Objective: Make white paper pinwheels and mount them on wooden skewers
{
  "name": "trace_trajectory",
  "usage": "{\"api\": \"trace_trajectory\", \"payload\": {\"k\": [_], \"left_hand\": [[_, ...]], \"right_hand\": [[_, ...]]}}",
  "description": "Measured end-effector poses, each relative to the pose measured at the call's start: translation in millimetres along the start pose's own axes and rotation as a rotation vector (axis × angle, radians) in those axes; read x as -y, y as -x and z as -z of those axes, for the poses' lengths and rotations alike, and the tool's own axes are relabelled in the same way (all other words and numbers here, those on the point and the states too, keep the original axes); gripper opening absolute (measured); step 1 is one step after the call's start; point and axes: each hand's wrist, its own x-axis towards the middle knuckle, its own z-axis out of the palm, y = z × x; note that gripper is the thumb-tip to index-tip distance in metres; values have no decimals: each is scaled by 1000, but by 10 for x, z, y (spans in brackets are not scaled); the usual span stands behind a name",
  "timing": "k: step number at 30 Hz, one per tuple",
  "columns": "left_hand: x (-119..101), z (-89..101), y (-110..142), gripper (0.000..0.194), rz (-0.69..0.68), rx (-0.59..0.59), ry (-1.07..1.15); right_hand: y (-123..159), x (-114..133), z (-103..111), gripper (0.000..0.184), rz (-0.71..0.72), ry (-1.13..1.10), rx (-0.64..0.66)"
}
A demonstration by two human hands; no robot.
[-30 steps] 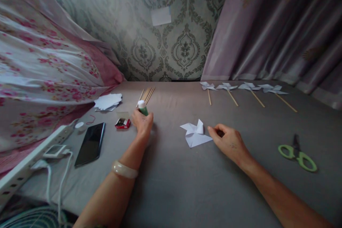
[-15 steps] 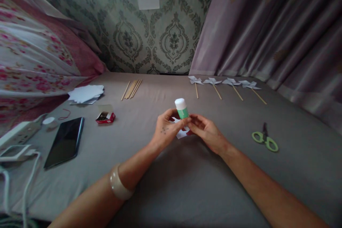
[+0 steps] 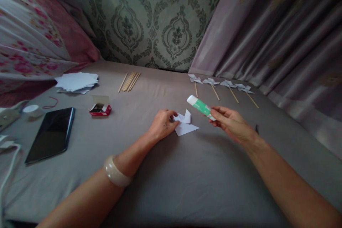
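In my right hand [image 3: 227, 121] is a green glue stick [image 3: 201, 107] with a white cap, tilted so its capped end points up and to the left. The fingers wrap its lower end, above the cloth. My left hand [image 3: 164, 123] pinches the left side of a partly folded white paper pinwheel piece [image 3: 187, 128]. One corner of that paper stands up, and a pointed flap spreads toward the right. My left fingertips cover part of its left edge.
Paper pinwheels on sticks [image 3: 212, 81] lie at the back right, several wooden sticks [image 3: 130, 81] at the back. To the left are a paper stack [image 3: 76, 82], a small red box [image 3: 100, 109] and a phone [image 3: 52, 133]. My right wrist mostly hides the scissors [image 3: 257, 129].
My right hand has carried the glue stick away to the right, tipping it from upright. My left hand has let go of it and now holds the paper. The view has shifted slightly.
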Motion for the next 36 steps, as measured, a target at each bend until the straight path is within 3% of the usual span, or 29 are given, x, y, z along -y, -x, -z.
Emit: {"api": "trace_trajectory", "payload": {"k": [3, 8, 14, 22, 29, 36], "left_hand": [[37, -56, 2, 21, -15, 33, -28], [27, -105, 13, 19, -7, 56, -63], [13, -100, 13, 20, -5, 53, -71], [10, -115, 25, 20, -5, 41, -57], [3, -117, 31, 21, 1, 41, -68], [29, -131, 35, 22, -21, 32, -70]], "right_hand": [[1, 88, 68, 46, 125, 266, 20], [16, 268, 20, 31, 334, 668, 118], [-12, 442, -107, 25, 573, 939, 261], [-85, 513, -240, 27, 723, 1055, 419], [-113, 559, -312, 30, 733, 1072, 555], [-117, 582, -373, 30, 745, 1131, 589]]}}
